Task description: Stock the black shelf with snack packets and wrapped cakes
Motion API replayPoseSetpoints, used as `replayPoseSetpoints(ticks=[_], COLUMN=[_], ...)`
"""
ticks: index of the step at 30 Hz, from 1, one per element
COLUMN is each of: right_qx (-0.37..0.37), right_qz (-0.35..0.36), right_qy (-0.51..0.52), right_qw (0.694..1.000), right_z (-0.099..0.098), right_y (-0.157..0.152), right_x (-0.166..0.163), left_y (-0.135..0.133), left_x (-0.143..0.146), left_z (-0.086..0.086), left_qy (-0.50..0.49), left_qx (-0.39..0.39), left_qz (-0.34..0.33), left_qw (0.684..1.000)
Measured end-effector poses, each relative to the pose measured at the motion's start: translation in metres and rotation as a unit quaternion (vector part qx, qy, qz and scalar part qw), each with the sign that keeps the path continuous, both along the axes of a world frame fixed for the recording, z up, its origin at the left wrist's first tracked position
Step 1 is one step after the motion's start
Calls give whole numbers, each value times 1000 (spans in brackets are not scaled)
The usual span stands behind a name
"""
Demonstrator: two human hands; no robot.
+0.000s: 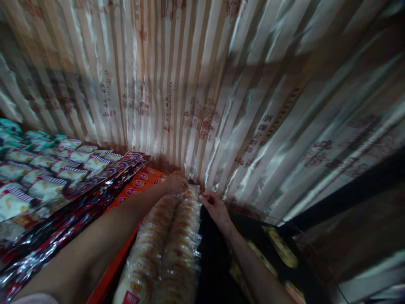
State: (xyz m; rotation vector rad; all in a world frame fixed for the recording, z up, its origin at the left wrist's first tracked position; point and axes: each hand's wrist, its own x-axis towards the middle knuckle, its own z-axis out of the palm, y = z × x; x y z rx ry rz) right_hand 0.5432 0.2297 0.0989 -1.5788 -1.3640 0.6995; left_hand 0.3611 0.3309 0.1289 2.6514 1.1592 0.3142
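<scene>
Two long rows of plastic-wrapped bread rolls run away from me in the middle, a left row (pixel 148 240) and a right row (pixel 182 245). At their far end my left hand (pixel 177 182) is closed at the upper left edge of the end pack (pixel 190 193). Its fingertips are partly hidden. My right hand (pixel 215 207) is at the right edge of the same pack, thumb and fingers pinched at the clear wrapper's corner. Some blur softens both hands.
Left of the rows lie an orange printed box edge (pixel 139 185), shiny dark packaging (pixel 63 236) and many small wrapped packs (pixel 47 188). On the right, a dark surface (pixel 210 253) holds yellowish packs (pixel 280 247). A pleated printed curtain (pixel 202 114) hangs behind, with a dark bar (pixel 344 190) at right.
</scene>
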Motion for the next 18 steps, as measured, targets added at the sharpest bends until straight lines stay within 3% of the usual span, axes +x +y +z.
replayPoseSetpoints(ticks=[6, 12, 18], right_qx=[-33, -50, -64], right_qz=[60, 44, 27], right_qy=[32, -16, 30], right_qw=[997, 998, 997], right_z=[-2, 0, 2], right_y=[4, 7, 7], right_x=[-1, -6, -16], left_y=[-5, -6, -5], left_x=[-5, -7, -7], left_z=[1, 3, 0], left_qy=[5, 1, -13], left_qx=[30, 43, 61], left_qz=[-24, -50, -42], left_qw=[999, 998, 997])
